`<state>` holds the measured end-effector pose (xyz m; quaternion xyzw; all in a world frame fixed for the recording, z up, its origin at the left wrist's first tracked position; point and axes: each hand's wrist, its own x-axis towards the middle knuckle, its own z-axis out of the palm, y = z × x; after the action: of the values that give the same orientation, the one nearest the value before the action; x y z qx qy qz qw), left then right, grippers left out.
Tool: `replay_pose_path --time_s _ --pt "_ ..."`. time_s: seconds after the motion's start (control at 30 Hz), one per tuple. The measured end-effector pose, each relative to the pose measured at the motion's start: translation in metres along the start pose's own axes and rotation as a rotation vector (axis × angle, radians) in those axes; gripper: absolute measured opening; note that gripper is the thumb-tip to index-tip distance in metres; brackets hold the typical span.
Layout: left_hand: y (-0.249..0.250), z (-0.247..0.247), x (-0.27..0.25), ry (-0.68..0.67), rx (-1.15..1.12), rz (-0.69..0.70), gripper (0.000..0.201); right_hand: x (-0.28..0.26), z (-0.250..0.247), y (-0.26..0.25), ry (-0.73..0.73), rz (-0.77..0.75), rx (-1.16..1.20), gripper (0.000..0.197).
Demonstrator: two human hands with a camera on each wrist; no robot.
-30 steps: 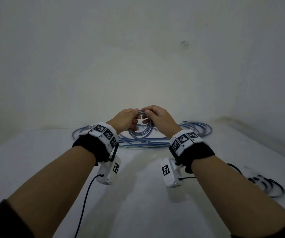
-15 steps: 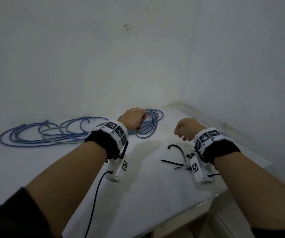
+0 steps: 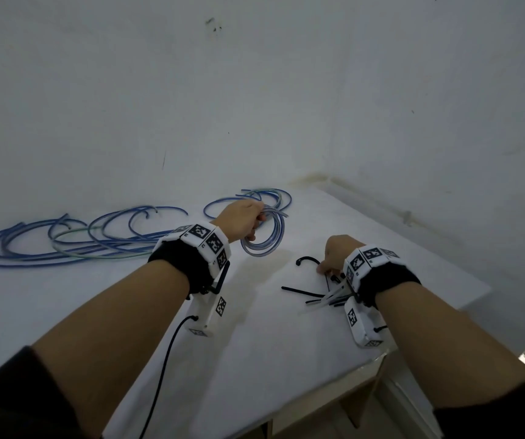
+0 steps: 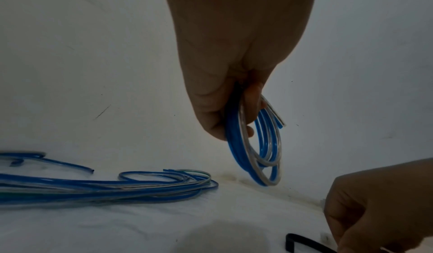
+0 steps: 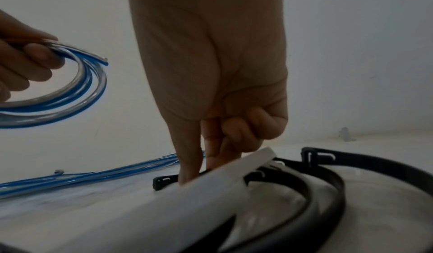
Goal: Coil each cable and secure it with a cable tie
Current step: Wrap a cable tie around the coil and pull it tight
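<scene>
Your left hand [image 3: 240, 221] grips the coiled blue-and-clear cable [image 3: 265, 236], frame centre, so loops hold | your right hand [image 3: 334, 255] pinches a black plastic cable tie [image 3: 310, 259], lower right, for binding.

i'm getting the head camera looking forward and down over both forearms at the table [image 3: 254, 359]; each wrist camera is peering close along its palm (both catching the coiled cable [image 4: 257, 155]).
</scene>
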<state>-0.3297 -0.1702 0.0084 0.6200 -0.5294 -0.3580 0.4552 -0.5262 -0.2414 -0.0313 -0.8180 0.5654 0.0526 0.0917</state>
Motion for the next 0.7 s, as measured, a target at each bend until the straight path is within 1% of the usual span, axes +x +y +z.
replay_pose_path --time_s 0.1,0.17,0.27,0.33,0.43,0.57,0.63,0.7 --pt "-0.002 -0.003 0.001 -0.001 -0.022 -0.007 0.038 0.005 0.003 -0.003 0.012 0.013 0.0 0.041" --pt "-0.003 -0.006 0.0 0.003 -0.027 -0.003 0.039 0.007 0.003 -0.005 0.016 0.017 0.019 0.037" --pt "-0.003 -0.01 -0.002 0.021 -0.024 0.011 0.038 0.009 0.0 -0.012 0.072 0.018 0.109 0.024" --pt "-0.004 -0.014 -0.003 0.042 -0.017 0.023 0.037 0.012 -0.004 -0.018 0.099 0.022 0.204 0.027" --pt "-0.008 -0.023 -0.003 0.094 0.029 0.034 0.038 0.013 -0.011 -0.034 0.156 0.005 0.425 0.032" --pt "-0.012 -0.049 -0.01 0.203 0.049 0.041 0.037 0.005 -0.02 -0.071 0.217 -0.094 0.87 0.019" --pt "-0.014 -0.067 -0.016 0.264 0.069 0.041 0.037 0.001 -0.024 -0.095 0.243 -0.184 0.986 0.019" --pt "-0.017 -0.084 -0.023 0.326 0.085 0.039 0.037 -0.003 -0.029 -0.121 0.205 -0.309 1.091 0.018"
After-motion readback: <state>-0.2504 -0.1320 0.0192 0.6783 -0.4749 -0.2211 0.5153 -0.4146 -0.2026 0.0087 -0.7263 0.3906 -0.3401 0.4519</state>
